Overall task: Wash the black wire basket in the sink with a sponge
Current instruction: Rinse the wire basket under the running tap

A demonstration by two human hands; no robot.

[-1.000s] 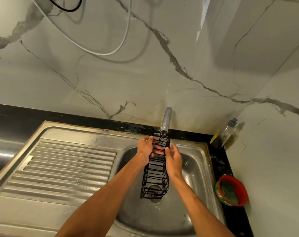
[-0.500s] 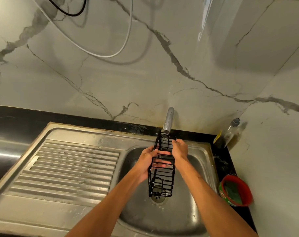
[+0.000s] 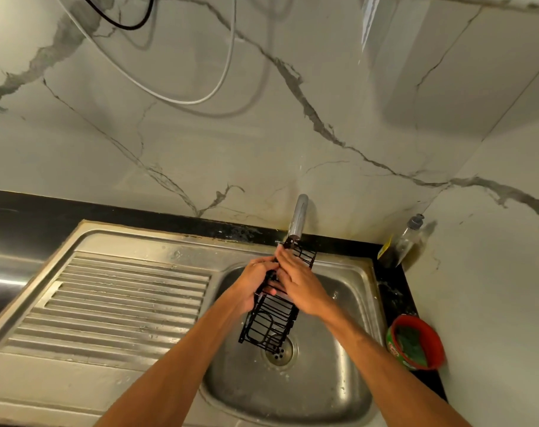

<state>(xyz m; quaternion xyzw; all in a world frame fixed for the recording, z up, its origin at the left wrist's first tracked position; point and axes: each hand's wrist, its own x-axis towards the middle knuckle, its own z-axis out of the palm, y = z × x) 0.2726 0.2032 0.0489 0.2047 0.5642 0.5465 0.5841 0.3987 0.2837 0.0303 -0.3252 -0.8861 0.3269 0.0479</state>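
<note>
The black wire basket (image 3: 272, 315) is long and narrow, built of thin parallel wires with a looped wire panel at its near end. It is held above the steel sink (image 3: 348, 392), tilted so its far end sits just under the faucet (image 3: 298, 218) and its near end hangs over the drain (image 3: 281, 351). The left hand (image 3: 252, 283) is wrapped around the basket's left edge at mid-length, fingers curled through the wires. The right hand (image 3: 302, 286) lies over the top of the basket with fingers stretched toward the faucet end, pressing on the wires. I cannot tell whether water is running.

Half a second ago the basket hung more upright with its open face toward the camera; now it leans to the right and its near end has swung left. The right hand has slid from the far end down across the middle. A red tub (image 3: 416, 343) with a green scrubber sits on the black tabletop (image 3: 394, 291) at right, near a clear soap bottle (image 3: 408, 238).
</note>
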